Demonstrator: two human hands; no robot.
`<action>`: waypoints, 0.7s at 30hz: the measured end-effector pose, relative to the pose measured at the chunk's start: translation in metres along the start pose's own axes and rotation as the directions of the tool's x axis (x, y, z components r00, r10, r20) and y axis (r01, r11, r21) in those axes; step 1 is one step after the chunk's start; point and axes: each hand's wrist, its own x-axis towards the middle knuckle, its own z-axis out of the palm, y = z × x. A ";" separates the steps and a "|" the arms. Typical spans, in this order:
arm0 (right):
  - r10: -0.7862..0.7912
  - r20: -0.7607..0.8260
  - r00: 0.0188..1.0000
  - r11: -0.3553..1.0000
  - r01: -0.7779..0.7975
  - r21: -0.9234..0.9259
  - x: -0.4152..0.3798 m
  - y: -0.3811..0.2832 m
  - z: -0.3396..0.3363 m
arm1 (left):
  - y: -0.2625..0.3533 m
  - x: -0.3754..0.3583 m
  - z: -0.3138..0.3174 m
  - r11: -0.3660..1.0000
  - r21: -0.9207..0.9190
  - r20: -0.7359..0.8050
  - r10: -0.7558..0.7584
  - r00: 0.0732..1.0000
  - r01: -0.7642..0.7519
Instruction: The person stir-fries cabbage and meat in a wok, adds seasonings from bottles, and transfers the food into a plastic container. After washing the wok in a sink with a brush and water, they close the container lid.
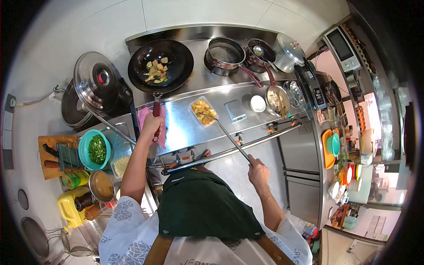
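My left hand [151,125] is closed around the reddish handle of the black wok [160,65], which sits on the burner at the back of the steel counter [185,128]; pale and green pieces of food [157,71] lie in the middle of the wok, and a pink cloth [143,115] shows just under my fingers, between hand and handle as far as I can tell. My right hand [258,171] is wrapped tight around the near end of a long metal ladle [225,132], whose shaft runs up and to the left so that its bowl rests in the clear plastic container [203,111] of yellow chunks on the counter, just to the right of the wok handle. Beside that container stand a small digital scale [235,111] and a white cup [257,104]. Farther back, to the right of the wok, are a steel pot [226,54], a smaller dark pan [260,51] and a pot with its lid [289,51] on. To my left a large dark pot [73,110] carries a tilted glass-and-steel lid [97,81], and near it a teal bowl [94,149] holds chopped greens, next to a wooden cutting board [51,154] with a cleaver [62,154] on it. A yellow oil jug [70,207] stands nearer to me, well apart from both hands. My dark apron [203,207] hangs below the counter rail [234,148].
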 end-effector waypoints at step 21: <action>0.028 0.053 0.998 0.979 -0.038 0.199 0.014 -0.037 0.009 | -0.007 0.008 -0.002 1.000 -0.004 0.012 0.014 1.000 -0.014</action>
